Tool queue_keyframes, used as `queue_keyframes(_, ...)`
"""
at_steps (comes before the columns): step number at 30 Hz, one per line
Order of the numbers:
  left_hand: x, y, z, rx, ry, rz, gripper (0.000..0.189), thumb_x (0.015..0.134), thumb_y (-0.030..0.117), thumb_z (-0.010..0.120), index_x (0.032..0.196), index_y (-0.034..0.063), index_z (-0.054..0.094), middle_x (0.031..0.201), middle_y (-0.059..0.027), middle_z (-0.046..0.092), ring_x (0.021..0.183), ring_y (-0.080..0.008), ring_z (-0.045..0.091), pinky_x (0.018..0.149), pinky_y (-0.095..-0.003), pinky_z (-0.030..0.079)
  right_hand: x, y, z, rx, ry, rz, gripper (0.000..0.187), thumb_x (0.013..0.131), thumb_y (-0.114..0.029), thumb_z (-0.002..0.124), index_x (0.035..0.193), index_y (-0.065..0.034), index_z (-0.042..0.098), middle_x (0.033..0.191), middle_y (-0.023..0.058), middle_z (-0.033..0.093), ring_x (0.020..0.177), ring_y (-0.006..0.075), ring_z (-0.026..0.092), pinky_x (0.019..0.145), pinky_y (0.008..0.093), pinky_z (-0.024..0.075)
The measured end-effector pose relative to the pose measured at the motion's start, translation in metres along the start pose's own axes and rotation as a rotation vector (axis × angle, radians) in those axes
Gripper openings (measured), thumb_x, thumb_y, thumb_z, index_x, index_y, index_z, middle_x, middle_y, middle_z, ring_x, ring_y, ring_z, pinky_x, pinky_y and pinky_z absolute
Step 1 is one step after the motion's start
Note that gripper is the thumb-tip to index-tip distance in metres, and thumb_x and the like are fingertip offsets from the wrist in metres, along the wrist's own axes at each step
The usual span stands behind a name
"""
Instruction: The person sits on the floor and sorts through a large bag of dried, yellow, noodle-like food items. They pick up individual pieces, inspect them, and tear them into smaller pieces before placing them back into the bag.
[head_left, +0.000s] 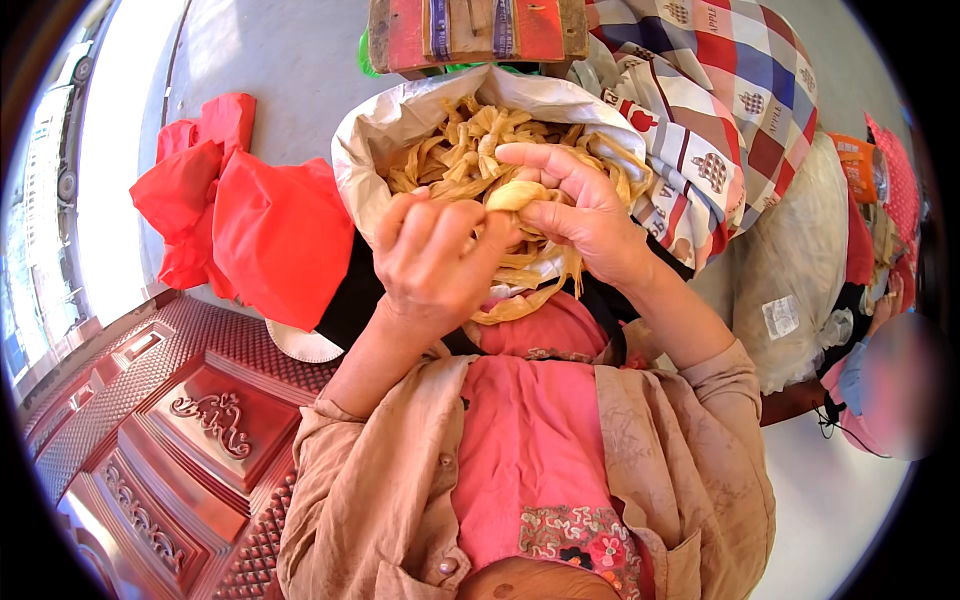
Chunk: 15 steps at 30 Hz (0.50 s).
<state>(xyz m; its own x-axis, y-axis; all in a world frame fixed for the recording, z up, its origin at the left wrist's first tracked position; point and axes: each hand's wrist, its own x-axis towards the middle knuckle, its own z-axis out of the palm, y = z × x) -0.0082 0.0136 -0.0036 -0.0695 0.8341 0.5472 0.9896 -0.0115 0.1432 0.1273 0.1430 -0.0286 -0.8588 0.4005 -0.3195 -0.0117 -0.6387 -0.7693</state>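
Note:
Before me an open white sack (364, 139) holds a heap of amber, translucent strips (465, 142), some of them knotted. Above its near side my right hand (592, 214) pinches a pale yellow folded bundle of strip (514, 196) between thumb and fingers, index finger extended. My left hand (435, 255) is curled, back upward, with its thumb side against the bundle's lower left; its fingertips are mostly hidden. Loose strip ends (525, 306) trail over the sack's near rim towards my lap.
A wooden stool (480, 30) stands beyond the sack. Red fabric (281, 232) lies at left, above an embossed red-brown door panel (217, 420). Checked printed cloth (720, 97) and a clear plastic bag (787, 262) are at right, near another person (855, 382).

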Motion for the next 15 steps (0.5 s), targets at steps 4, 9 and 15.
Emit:
queue_keyframes(4,-0.007,-0.004,0.01,-0.419,-0.102,-0.31,0.021,0.072,0.021,0.081,0.082,0.0068,0.069,0.078,-0.0035,0.064,0.064,-0.0202,0.058,0.063,-0.0341,0.044,-0.005,-0.002,-0.009,-0.061,-0.098,0.019,0.045,0.092,-0.009,0.061,0.136,-0.0051,0.053,0.096,-0.0039,0.06,0.072,0.0006,0.048,0.062,0.017,0.0384)
queue_keyframes(9,-0.001,0.005,0.008,-0.933,-0.389,-0.891,0.016,0.079,0.012,0.078,0.086,0.0003,0.068,0.068,-0.0065,0.064,0.059,-0.0131,0.059,0.052,-0.0271,0.043,0.001,0.019,-0.008,-0.519,-0.019,-0.359,0.039,0.094,-0.01,0.06,0.133,-0.0031,0.056,0.086,-0.004,0.06,0.074,0.007,0.055,0.066,0.0243,0.0462)
queue_keyframes(15,-0.004,-0.009,0.001,-1.547,-0.428,-1.24,0.006,0.088,0.005,0.068,0.084,0.0032,0.063,0.066,0.0018,0.058,0.051,-0.0009,0.045,0.051,-0.017,0.039,-0.009,-0.001,-0.014,-0.507,-0.114,-0.205,0.043,0.096,-0.015,0.061,0.136,-0.0038,0.051,0.075,-0.0067,0.057,0.063,0.0064,0.052,0.058,0.0234,0.0434)
